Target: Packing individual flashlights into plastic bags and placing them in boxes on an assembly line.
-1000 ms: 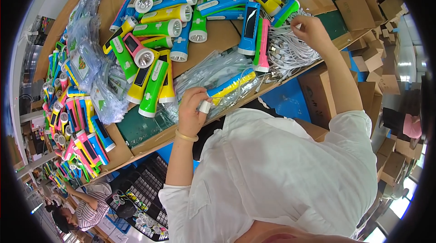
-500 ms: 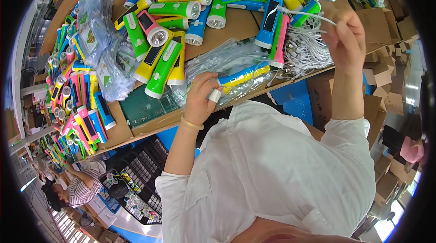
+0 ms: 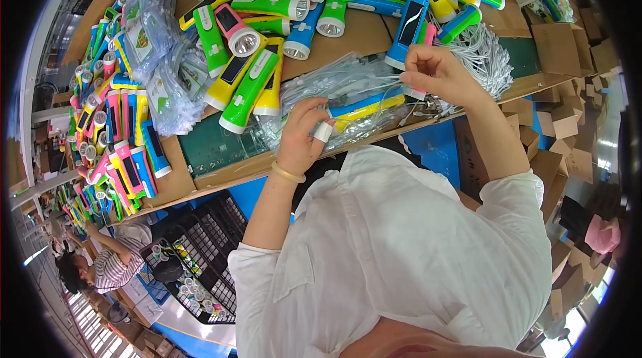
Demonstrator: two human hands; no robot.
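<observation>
My left hand [image 3: 302, 134], with a white wrap on one finger, is closed at the near end of a clear plastic bag [image 3: 374, 129]. Inside that bag lies a yellow and blue flashlight [image 3: 368, 109]; the hand seems to pinch the bag's edge. My right hand [image 3: 438, 75] is pinched on a thin white cable [image 3: 384, 79], which stretches leftward over the bags toward my left hand. Just beyond the right hand, a blue flashlight [image 3: 408, 30] with a dark panel leans at a slant. A bundle of white cables [image 3: 485, 60] lies to its right.
Many colourful flashlights [image 3: 277, 7] cover the far table. Stacked clear bags [image 3: 157, 57] with printed inserts lie at left, beside more flashlights [image 3: 127, 130]. A black crate [image 3: 207, 257] stands below the table edge; cardboard boxes [image 3: 562, 117] fill the right. A person in stripes [image 3: 120, 264] works at lower left.
My right hand has come down and left from above the cable bundle, bringing the white cable toward the bagged flashlight. My left hand stays almost in place at the bag.
</observation>
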